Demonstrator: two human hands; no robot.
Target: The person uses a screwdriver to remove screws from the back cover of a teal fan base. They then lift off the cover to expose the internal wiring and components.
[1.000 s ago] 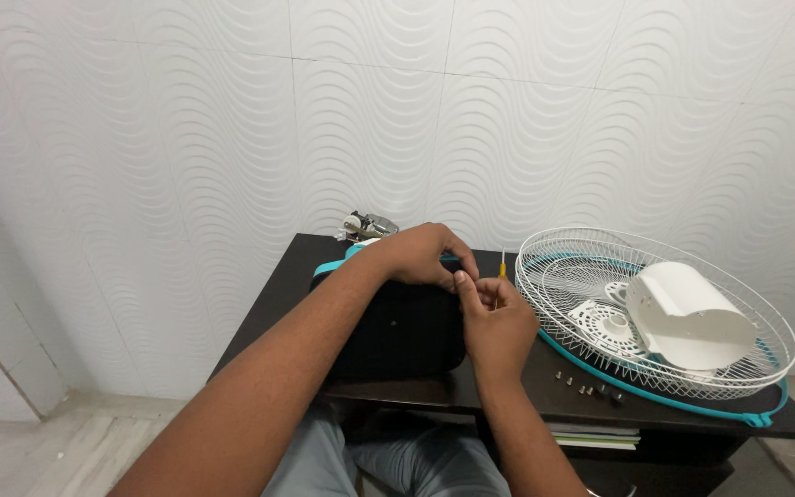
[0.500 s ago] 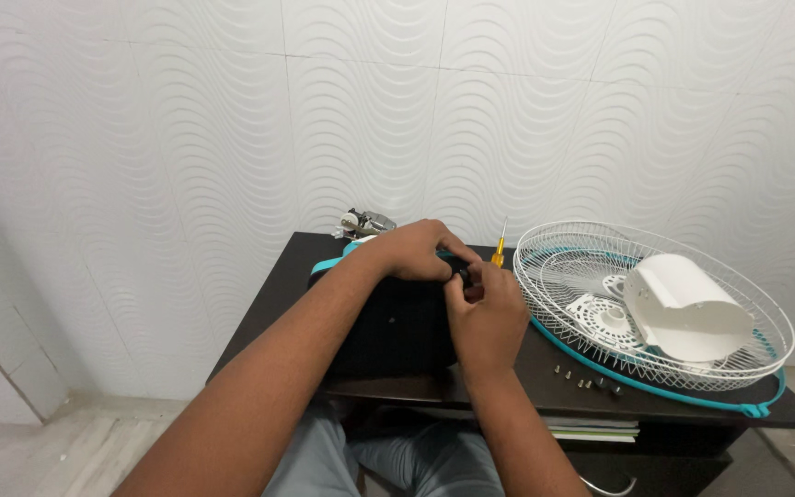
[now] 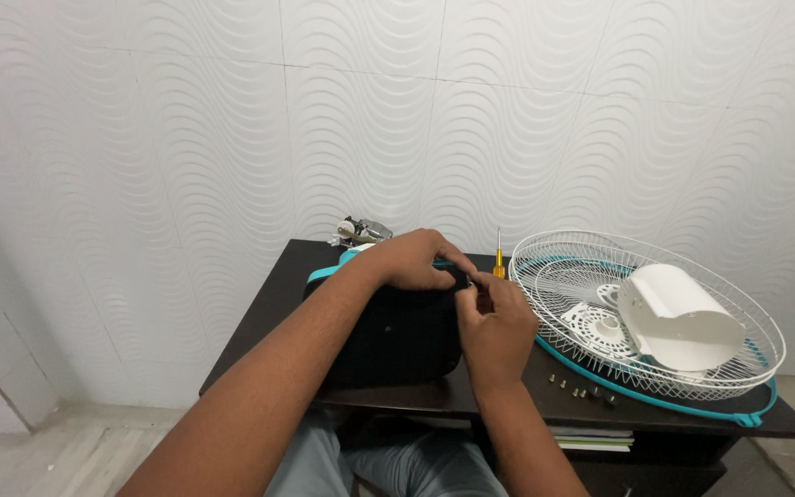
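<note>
- Right hand pinches a yellow-handled screwdriver, upright, fingers closed round the handle.
- Left hand rests curled on the black rounded fan base with teal trim, on the dark table.
- White wire fan guard with a white plastic cover lies right; small screws near.

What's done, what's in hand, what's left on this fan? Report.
Done, by the look of it: white grille off and lying on the table, white motor cover inside it, loose screws beside it. In hand: left hand steadies the black base; right hand works the yellow screwdriver at its edge. Left: cannot tell.
</note>
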